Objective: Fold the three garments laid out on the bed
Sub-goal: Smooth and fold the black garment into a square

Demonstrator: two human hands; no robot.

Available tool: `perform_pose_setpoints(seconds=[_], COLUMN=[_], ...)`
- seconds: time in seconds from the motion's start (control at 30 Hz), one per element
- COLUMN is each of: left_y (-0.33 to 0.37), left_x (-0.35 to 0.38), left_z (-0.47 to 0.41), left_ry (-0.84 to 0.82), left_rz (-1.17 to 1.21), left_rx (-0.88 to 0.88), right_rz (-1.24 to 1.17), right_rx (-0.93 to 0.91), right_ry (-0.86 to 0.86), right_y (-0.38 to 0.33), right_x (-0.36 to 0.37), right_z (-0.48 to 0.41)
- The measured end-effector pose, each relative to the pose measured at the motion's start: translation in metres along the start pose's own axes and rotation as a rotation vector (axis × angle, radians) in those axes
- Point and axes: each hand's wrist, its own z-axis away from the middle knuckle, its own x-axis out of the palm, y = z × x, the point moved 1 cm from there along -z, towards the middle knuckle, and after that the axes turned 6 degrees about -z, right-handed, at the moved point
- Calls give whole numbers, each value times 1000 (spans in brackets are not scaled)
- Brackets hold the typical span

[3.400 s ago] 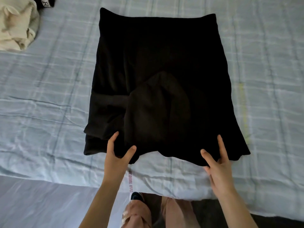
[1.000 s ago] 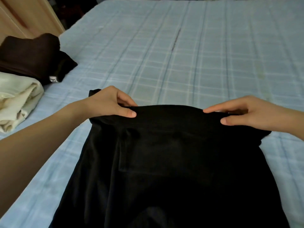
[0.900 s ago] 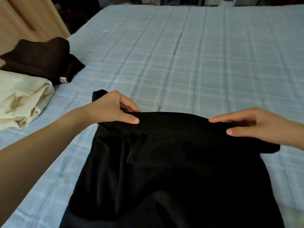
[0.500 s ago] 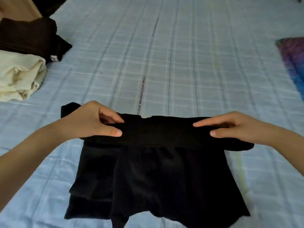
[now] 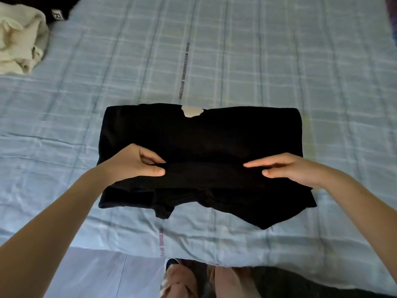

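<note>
Garments, three: black (image 5: pixel 214 143); cream (image 5: pixel 19 35); dark (image 5: pixel 71 5)

One wide-angle camera, worn on the person's head, stands at the near edge of the bed (image 5: pixel 279 61) and faces forward and steeply down, close over the sheet, its nearest strip lowest in view.

Two hands (image 5: pixel 133 162) (image 5: pixel 294 168), apparently three garments (image 5: pixel 214 136) (image 5: pixel 19 39) (image 5: pixel 62 7), one bed (image 5: pixel 236 61).

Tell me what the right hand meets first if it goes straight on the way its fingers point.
The right hand points sideways along the black garment whose edge it pinches; beyond that cloth, the first thing is likely the left hand, pinching the same edge. Nothing else shows between them.
</note>
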Motion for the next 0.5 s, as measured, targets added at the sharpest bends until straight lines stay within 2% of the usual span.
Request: perform_pose_setpoints(seconds=[0.2, 0.3, 0.5], left_y=[2, -1, 5], left_x=[5, 23, 18], left_z=[15, 15, 25], left_ry=[-68, -39, 156], left_rz=[-68, -95, -73], left_rx=[-23, -17, 81], right_rz=[43, 161, 82], right_rx=[-43, -57, -122], right_ry=[-100, 10, 182], right_y=[4, 18, 16], right_x=[8, 32, 26], right_z=[19, 9, 20])
